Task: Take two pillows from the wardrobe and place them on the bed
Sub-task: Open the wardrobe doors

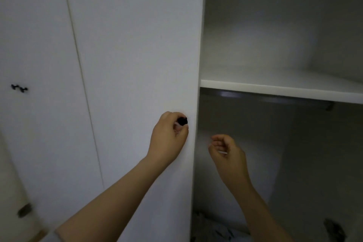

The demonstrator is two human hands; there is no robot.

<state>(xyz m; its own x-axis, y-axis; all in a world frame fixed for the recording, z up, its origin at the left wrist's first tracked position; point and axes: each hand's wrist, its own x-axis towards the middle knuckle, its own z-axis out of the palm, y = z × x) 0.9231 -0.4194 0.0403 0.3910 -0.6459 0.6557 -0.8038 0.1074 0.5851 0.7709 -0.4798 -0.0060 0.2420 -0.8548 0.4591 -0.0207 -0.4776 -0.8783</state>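
Observation:
A white wardrobe door (137, 55) fills the middle of the view. My left hand (169, 135) is closed around its small black knob (183, 121) near the door's right edge. To the right the wardrobe stands open, with a white shelf (275, 86) and a dark rail (275, 97) beneath it. My right hand (225, 150) hovers inside the opening below the shelf, fingers loosely curled and holding nothing. At the bottom of the opening lies a pale patterned fabric (216, 230), possibly a pillow; it is dim and mostly hidden by my right arm.
Another white door (35, 65) with a black knob (19, 88) stands at the left. A pale rounded object (9, 192) sits at the lower left edge. A dark fitting (334, 228) shows at the bottom right inside the wardrobe.

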